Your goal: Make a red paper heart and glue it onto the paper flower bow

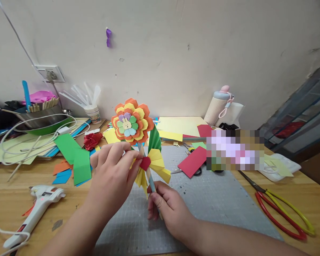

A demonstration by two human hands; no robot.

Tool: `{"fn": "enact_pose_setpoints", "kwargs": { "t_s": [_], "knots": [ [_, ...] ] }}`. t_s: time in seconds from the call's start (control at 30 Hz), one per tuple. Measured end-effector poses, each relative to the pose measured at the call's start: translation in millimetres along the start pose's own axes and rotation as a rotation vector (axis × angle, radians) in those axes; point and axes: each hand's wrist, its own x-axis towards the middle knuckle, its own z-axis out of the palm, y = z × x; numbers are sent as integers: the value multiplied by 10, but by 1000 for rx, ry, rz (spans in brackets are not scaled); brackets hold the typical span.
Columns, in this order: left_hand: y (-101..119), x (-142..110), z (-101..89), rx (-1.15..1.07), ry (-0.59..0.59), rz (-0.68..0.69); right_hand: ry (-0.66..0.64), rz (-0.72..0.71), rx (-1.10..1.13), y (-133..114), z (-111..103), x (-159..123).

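Observation:
A folded-paper flower (145,121) with orange and yellow petals stands tilted on a thin rolled stem, above the grey cutting mat (210,213). At its centre sits a small smiling piece ringed by purple, green and blue petals. My right hand (170,206) is wrapped round the lower stem. Higher up, my left hand (114,167) pinches at a yellow pleated paper bow (156,161) with a red centre (145,163), against the stem. A green pleated leaf (155,139) sticks out behind the stem. My left fingers hide part of the bow.
A white glue gun (40,209) lies at left, near green paper pieces (77,160) and a red paper rose (92,140). Large red-and-yellow-handled scissors (280,209) lie at right. Behind are a paper cup of sticks (92,113), a bottle (218,106) and red paper (193,161).

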Motion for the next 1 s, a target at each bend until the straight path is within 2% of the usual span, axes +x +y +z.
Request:
{"fn": "enact_pose_setpoints", "kwargs": {
  "t_s": [0.37, 0.57, 1.0],
  "knots": [
    [-98, 8, -64, 33, -24, 112, -30, 5, -12, -24, 0, -5],
    [-156, 13, -67, -7, -88, 128, -51, 2, -26, -19, -1, -11],
    [-130, 21, -89, 3, -99, 114, -60, -15, -74, -25, -1, -17]
  ]
}}
